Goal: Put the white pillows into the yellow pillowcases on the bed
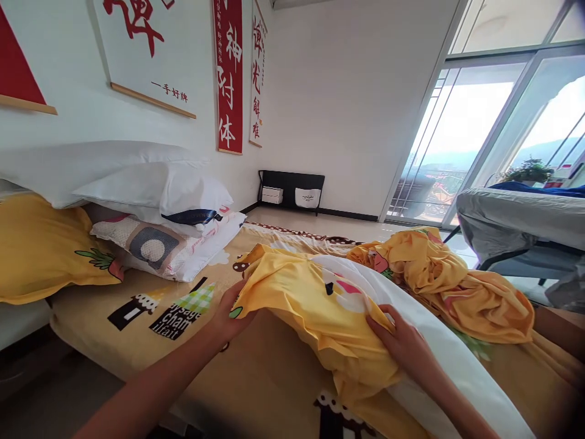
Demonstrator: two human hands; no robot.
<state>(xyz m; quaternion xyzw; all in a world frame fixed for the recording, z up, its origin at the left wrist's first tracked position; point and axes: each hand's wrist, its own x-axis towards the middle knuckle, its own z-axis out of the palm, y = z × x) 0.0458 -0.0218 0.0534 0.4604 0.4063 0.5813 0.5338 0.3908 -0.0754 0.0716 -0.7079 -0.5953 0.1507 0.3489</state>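
Bare forearms [173, 372] come in closest, above a tan printed bed sheet [256, 366] that spreads beneath the yellow pillowcase [292, 280]. Left of the pillowcase rises a stack of pillows [132, 155], mostly white. Right of it, and touching it, a white pillow [461, 335] slopes toward the camera; whether any part sits inside, I cannot tell. Farther right of the pillowcase lies a crumpled orange-yellow cloth [420, 268]. The left hand [232, 317] pinches the pillowcase's left edge between thumb and fingers; the right hand [404, 338] pinches its right side, beside the white pillow.
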